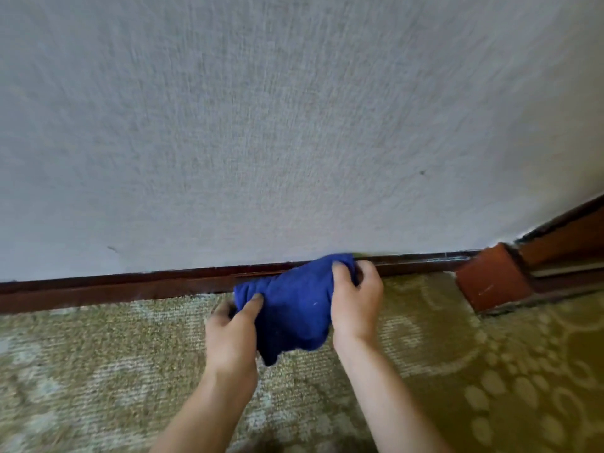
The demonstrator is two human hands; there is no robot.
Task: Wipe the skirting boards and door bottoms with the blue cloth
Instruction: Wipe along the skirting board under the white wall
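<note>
We hold the blue cloth [294, 305] between both hands, each grip clamped on it: our left hand [232, 335] pinches the lower left edge with the thumb laid across the top of the fabric and the fingers curled underneath, and our right hand [354, 300] grasps the upper right end, thumb on the near face and fingers wrapped round the far side. The cloth is bunched and sags between the two hands, with its top right end up against the dark brown skirting board [130, 286] at the foot of the pale textured wall [294, 125]. Below lies a green patterned carpet [490, 387]. To the right, the skirting board meets a reddish wooden block [493, 282] at the base of a door frame [568, 243].
</note>
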